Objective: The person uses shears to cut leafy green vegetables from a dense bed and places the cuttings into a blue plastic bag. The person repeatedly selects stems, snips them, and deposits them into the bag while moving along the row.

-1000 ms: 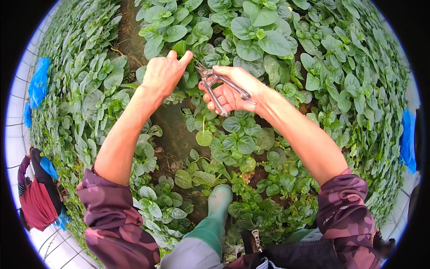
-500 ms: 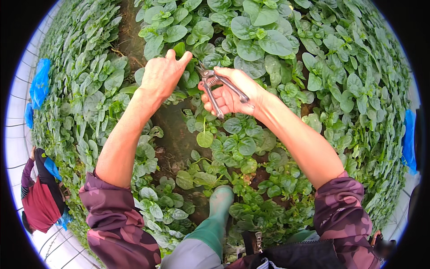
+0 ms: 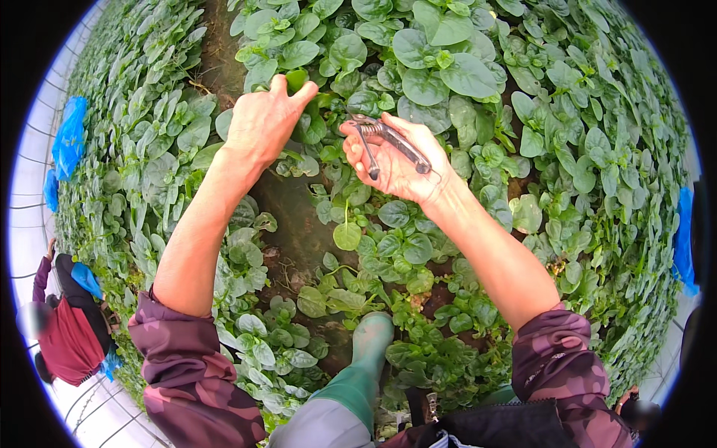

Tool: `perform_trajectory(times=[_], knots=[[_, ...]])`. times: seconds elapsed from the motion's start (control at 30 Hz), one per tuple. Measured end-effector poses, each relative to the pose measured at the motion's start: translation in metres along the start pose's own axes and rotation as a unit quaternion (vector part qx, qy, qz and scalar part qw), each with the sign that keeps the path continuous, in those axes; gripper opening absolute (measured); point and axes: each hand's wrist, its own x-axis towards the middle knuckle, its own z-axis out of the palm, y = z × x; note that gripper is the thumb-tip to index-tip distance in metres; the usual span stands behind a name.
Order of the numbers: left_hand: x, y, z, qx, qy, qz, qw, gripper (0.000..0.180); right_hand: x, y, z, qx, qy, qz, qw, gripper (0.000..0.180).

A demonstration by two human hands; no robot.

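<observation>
My left hand [image 3: 263,123] is closed on leafy green shoots at the edge of the bed; a bright leaf [image 3: 296,80] shows between its thumb and fingers, and the rest is hidden behind the hand. To its right, my right hand [image 3: 399,160] has the palm turned up with a pair of pruning shears [image 3: 397,143] lying across it. The handles are spread, with the spring between them, and the blades point toward my left hand. Some of the fingers curl beneath the shears. A single pale leaf [image 3: 346,236] hangs below, near the bare soil.
Dense leafy plants [image 3: 441,67] fill the bed ahead and to both sides. A narrow soil strip [image 3: 287,213] runs between them, with my green boot [image 3: 372,340] at its near end. A person in dark red [image 3: 71,340] crouches far left. Blue plastic bags [image 3: 69,138] hang at the left edge.
My right hand has drawn slightly right, away from my left hand, and the shears have turned in the palm. The left hand has shifted a little left and stays closed on the greens.
</observation>
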Motion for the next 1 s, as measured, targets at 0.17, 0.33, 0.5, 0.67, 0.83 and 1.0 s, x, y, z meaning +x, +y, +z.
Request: perform_trajectory(times=[0.17,0.33,0.5,0.67,0.83,1.0], knots=[[0.016,0.004,-0.003,0.030,-0.008,0.063,0.998,0.053,0.016,0.002,-0.009,0.004,-0.004,-0.008,1.000,0.053],[0.034,0.012,-0.004,0.060,-0.036,0.109,0.992,0.085,0.009,0.007,0.008,-0.315,0.213,-0.035,0.924,0.053],[0.055,0.016,-0.002,0.092,-0.128,0.126,0.979,0.090,0.010,0.006,0.025,-0.402,0.236,-0.005,0.885,0.052],[0.065,0.012,-0.001,0.100,-0.151,0.133,0.974,0.078,0.012,0.004,0.018,-0.458,0.257,-0.012,0.851,0.049],[0.047,-0.002,-0.004,0.041,-0.095,0.071,0.992,0.050,0.001,-0.003,0.014,-0.479,0.250,-0.060,0.840,0.049],[0.036,-0.014,0.004,0.019,-0.060,0.055,0.996,0.058,0.011,-0.010,0.037,-0.447,0.257,-0.035,0.856,0.053]])
